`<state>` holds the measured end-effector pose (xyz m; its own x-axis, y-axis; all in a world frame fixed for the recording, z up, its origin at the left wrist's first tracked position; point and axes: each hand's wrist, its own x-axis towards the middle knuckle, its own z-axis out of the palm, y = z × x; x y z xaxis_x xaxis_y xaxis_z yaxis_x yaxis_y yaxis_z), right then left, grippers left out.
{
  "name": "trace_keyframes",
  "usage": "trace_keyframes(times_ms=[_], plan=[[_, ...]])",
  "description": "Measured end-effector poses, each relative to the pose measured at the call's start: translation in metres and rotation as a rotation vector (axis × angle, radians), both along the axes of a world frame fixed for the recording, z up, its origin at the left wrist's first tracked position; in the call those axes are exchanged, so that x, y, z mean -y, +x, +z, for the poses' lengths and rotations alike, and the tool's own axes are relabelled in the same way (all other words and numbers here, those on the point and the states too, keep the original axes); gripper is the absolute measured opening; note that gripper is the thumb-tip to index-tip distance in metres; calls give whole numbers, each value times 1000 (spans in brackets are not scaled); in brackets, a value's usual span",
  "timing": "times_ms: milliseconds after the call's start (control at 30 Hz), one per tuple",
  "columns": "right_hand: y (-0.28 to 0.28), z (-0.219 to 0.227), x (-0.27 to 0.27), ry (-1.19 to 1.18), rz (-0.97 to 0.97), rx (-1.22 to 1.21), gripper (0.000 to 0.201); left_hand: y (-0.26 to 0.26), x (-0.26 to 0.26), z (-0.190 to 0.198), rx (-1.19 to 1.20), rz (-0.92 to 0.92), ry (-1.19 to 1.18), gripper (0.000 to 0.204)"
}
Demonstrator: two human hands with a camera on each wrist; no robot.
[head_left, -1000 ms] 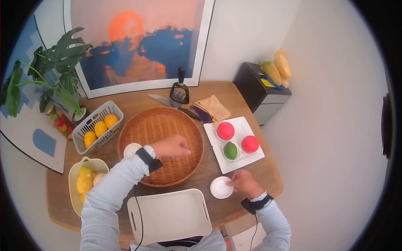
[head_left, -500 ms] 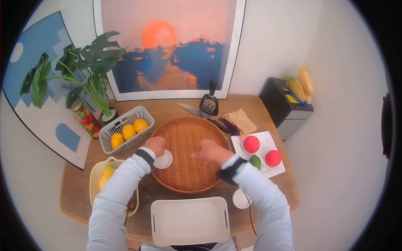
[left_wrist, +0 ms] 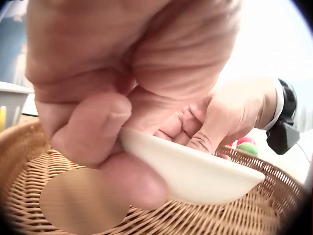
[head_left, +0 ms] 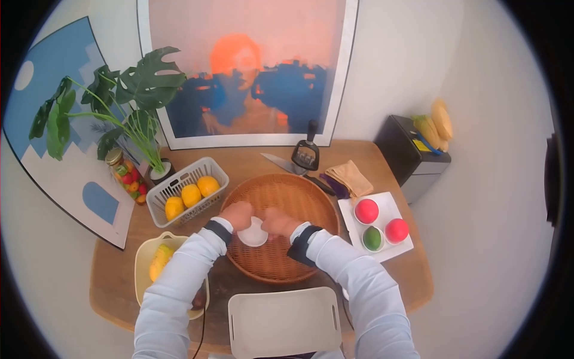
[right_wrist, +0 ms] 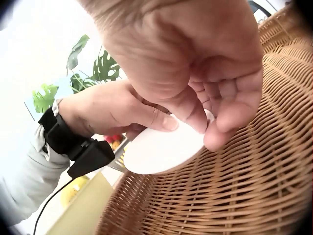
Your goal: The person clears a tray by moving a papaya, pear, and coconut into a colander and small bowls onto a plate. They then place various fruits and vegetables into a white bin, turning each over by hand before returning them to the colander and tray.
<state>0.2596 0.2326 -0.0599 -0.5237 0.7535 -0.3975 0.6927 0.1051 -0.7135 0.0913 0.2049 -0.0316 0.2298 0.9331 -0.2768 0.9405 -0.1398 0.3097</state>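
Note:
Over the left part of a round wicker basket (head_left: 269,272), both hands meet at one small white dish (head_left: 253,235). My left hand (head_left: 238,215) pinches its rim, thumb on one side and a finger beneath, as the left wrist view shows. At the opposite side my right hand (head_left: 280,222) has its thumb and index finger (right_wrist: 217,139) pinched at the rim. The dish (right_wrist: 164,149) is tilted, and the woven basket bottom (right_wrist: 234,181) shows below it.
A white tray (head_left: 284,323) lies in front. Left are a grey basket (head_left: 156,206) of yellow fruit and a cream basket (head_left: 142,272). A knife (head_left: 278,162) lies behind; a square plate (head_left: 394,251) with red balls and a green fruit stands right.
My right hand has let go of a white dish at the front right and moved left over the basket. My left hand has taken hold of the small dish. The head view has shifted.

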Motion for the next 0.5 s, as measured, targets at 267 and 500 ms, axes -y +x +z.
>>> trace_keyframes(times_ms=[267, 500], plan=[[150, 45, 41, 441, 22, -54, 20, 87, 23, 37, 762, -138, -315, 22], [275, 32, 127, 413, 43, 317, 16, 180, 49, 53, 514, -458, -430, 31]])
